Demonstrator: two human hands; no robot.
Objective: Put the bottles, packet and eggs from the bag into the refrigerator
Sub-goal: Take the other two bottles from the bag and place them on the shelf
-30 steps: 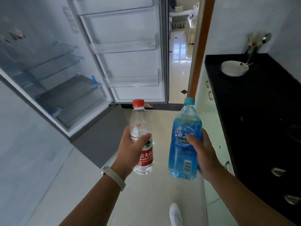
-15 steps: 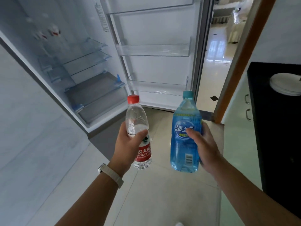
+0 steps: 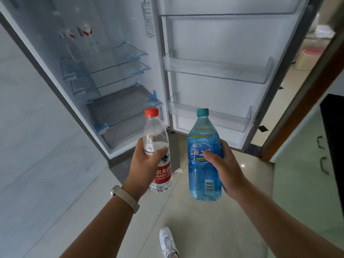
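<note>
Evidently early: left hand point(image 3: 147, 164) gripped the clear bottle point(image 3: 156, 135), right hand point(image 3: 225, 170) the blue bottle point(image 3: 201, 138), both outside the open refrigerator point(image 3: 111, 75); packet, eggs unseen; upper-shelf contents unclear.

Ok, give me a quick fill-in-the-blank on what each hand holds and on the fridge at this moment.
The left hand holds the clear bottle with the ____ cap.
The larger bottle in the right hand is tinted ____.
The refrigerator door stands ____.
Missing words: red; blue; open.
</note>
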